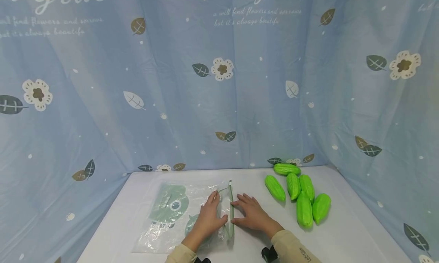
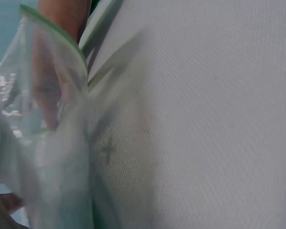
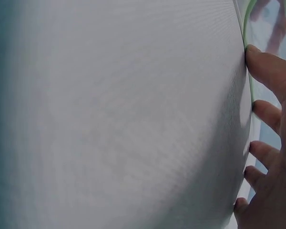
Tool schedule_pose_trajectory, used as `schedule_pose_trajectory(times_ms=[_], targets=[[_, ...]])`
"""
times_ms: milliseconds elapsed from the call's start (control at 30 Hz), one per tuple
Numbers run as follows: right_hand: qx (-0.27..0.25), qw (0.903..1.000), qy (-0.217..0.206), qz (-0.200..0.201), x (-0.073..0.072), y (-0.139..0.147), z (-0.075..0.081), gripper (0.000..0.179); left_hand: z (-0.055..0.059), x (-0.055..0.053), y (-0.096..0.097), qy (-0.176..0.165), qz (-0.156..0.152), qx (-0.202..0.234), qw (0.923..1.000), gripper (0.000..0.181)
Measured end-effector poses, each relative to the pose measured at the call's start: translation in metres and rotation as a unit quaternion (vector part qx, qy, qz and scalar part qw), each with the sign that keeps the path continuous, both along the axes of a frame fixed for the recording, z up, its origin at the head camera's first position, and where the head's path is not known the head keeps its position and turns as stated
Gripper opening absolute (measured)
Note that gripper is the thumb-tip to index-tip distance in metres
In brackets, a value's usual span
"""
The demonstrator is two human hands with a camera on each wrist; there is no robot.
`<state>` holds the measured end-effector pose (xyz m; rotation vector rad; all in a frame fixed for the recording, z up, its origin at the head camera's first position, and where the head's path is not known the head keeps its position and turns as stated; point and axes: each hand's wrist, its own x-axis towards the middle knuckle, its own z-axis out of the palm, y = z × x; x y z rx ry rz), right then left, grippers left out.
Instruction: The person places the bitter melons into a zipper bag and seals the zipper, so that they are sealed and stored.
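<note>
A clear plastic bag (image 1: 199,190) with green cartoon print lies flat on the white table, its green-edged mouth facing right and parted. My left hand (image 1: 209,217) rests on the bag beside this mouth, fingers and thumb spread at the upper layer's edge. On the other side, my right hand (image 1: 252,213) touches the green rim (image 1: 231,221) with thumb and index finger. The right wrist view shows its thumb (image 3: 269,69) at the rim and the other fingers spread toward the table. In the left wrist view, the transparent film (image 2: 57,171) hides much of what lies behind it.
Several bright green, ridged gourd-like vegetables (image 1: 304,209) lie in a loose group right of the right hand. The white table (image 1: 346,232) ends at a blue curtain (image 1: 178,103) with leaf and flower prints, which hangs behind and on both sides.
</note>
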<state>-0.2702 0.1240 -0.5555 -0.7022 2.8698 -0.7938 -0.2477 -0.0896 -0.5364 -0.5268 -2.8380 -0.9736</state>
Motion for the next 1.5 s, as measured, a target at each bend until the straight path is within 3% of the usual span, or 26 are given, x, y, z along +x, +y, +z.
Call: schedule_pose_trajectory(times_ms=[167, 367, 533, 667, 867, 1133, 1300, 1500], targets=[[0.000, 1.0000, 0.000, 0.002, 0.000, 0.000, 0.000, 0.067, -0.002, 0.001, 0.001, -0.039, -0.021, -0.044, 0.9981, 0.081], [-0.002, 1.0000, -0.004, -0.002, 0.000, 0.000, 0.000, 0.065, -0.003, 0.003, 0.002, -0.053, -0.046, -0.085, 0.9939, 0.071], [-0.003, 1.0000, -0.005, -0.001, 0.001, -0.001, 0.001, 0.065, 0.000, 0.006, 0.003, -0.057, -0.053, -0.095, 0.9924, 0.069], [-0.002, 1.0000, -0.001, 0.001, 0.002, -0.002, 0.002, 0.066, -0.002, 0.008, 0.002, -0.041, -0.043, -0.087, 0.9945, 0.076], [0.004, 1.0000, 0.003, -0.007, 0.001, -0.003, 0.002, 0.068, -0.004, 0.007, 0.000, 0.003, -0.001, -0.030, 0.9995, 0.083], [0.008, 0.9998, 0.012, -0.011, 0.001, -0.004, 0.000, 0.064, -0.003, 0.009, -0.006, 0.040, 0.025, 0.022, 0.9986, 0.085], [0.005, 0.9999, 0.012, -0.010, 0.002, -0.004, 0.002, 0.062, 0.001, 0.009, -0.015, 0.029, 0.018, 0.021, 0.9992, 0.089], [-0.002, 0.9999, 0.012, -0.006, 0.003, -0.004, 0.003, 0.062, 0.004, 0.008, -0.023, -0.014, 0.005, 0.011, 0.9998, 0.097]])
